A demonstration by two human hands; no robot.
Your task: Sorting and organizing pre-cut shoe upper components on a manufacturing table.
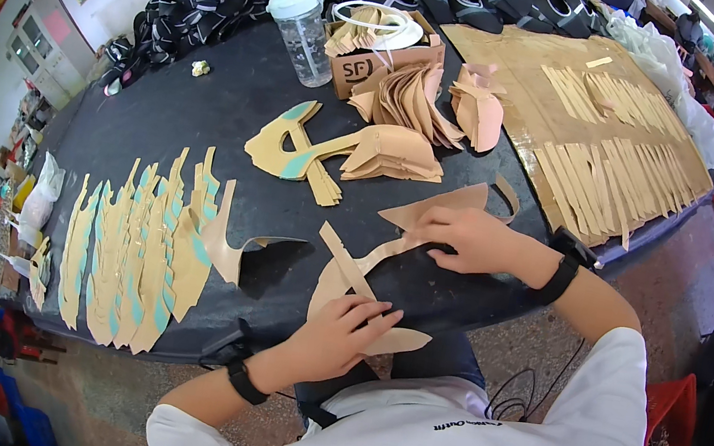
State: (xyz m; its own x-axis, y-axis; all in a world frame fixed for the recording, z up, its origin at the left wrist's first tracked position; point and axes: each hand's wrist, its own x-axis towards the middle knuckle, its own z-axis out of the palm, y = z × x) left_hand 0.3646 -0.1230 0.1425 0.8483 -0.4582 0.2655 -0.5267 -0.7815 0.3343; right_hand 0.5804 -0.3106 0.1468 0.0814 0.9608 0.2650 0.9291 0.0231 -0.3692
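Right hand [463, 240] is pinching a thin, curved tan sheet [328, 285], left hand [337, 338] touching it (grip unclear); flat black worktop [214, 121] is spreading beyond them, speckled floor [631, 290] rightward.

Tan pc. [331, 284] at ctr: smooth, leather-like, faint sheen. Worktop [207, 111], mid-frame: matt, cloth-like. 1 tumbler [305, 42], upper ctr: clear, glossy plastic. Box [342, 81] beside it: matt cardboard. Board [496, 54], upper R: cardboard, part-glossy. Bag [654, 57] by it: thin, crinkled plastic.
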